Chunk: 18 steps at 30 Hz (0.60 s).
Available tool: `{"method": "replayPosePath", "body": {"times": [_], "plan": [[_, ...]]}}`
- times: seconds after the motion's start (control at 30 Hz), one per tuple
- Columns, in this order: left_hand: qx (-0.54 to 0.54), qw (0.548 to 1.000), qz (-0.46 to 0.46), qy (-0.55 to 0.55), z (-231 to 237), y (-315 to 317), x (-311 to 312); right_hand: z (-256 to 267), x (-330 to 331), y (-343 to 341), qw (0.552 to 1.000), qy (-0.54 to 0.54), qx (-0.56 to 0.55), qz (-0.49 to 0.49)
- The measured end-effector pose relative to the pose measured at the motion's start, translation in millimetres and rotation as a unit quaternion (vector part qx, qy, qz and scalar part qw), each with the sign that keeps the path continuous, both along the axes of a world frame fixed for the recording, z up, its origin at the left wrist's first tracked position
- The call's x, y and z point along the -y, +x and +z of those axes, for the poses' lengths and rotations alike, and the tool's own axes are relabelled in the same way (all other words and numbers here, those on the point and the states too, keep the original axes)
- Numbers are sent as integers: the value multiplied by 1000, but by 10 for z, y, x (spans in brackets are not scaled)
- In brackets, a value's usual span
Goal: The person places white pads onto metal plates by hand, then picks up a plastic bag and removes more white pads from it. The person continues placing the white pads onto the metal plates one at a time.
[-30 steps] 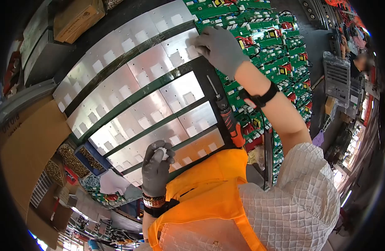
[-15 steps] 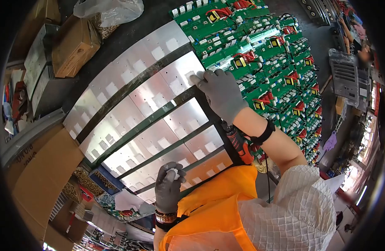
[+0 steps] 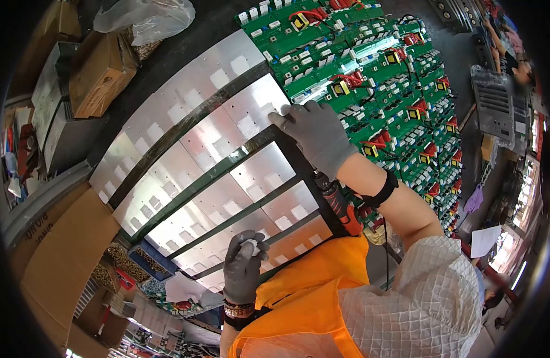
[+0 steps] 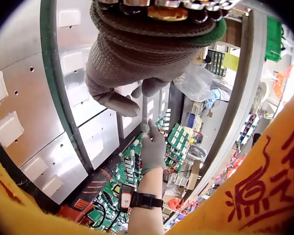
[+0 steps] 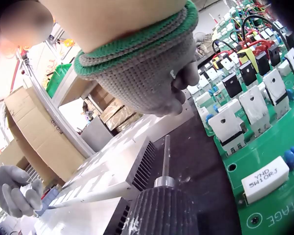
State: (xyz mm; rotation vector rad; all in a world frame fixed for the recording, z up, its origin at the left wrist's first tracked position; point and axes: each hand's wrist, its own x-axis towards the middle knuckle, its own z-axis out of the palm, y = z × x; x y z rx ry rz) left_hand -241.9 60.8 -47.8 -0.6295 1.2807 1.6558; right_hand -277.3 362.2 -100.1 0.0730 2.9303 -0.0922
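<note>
My left hand (image 3: 242,271), in a grey glove, curls its fingers around a small white wad of thin pads (image 3: 249,246) above the near row of metal plates. My right hand (image 3: 320,136), also gloved, reaches to the right end of the second row from the back. Its thumb and index fingertips touch a square white pad (image 3: 270,113) on a silver heatsink plate (image 3: 251,102); the other fingers are bent. Similar white pads (image 3: 219,78) lie on the rows of plates. In the right wrist view the plates' finned edges (image 5: 143,164) show; that hand's fingertips are partly hidden.
A power screwdriver (image 3: 343,212) lies just right of the plates, its shaft toward my right hand. Green circuit boards (image 3: 370,89) cover the right side. Cardboard boxes (image 3: 66,256) and a blue bin (image 3: 149,261) stand at the left. A clear plastic bag (image 3: 149,18) lies at the back.
The head view has shifted, so the plates sit lower in it. My right hand came down onto the pad at the row's end and stays there. My left hand keeps hold of its white wad.
</note>
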Motion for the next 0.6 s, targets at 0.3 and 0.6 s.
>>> {"method": "replayPosePath", "body": {"times": [0.3,0.6], "plan": [[-7,1000,-11,-7,8,-49,-74,19,-44,-22,1000,-7,19,7],[13,982,95,164,-195,-276,-320,404,119,-17,962,-244,-118,8]]}}
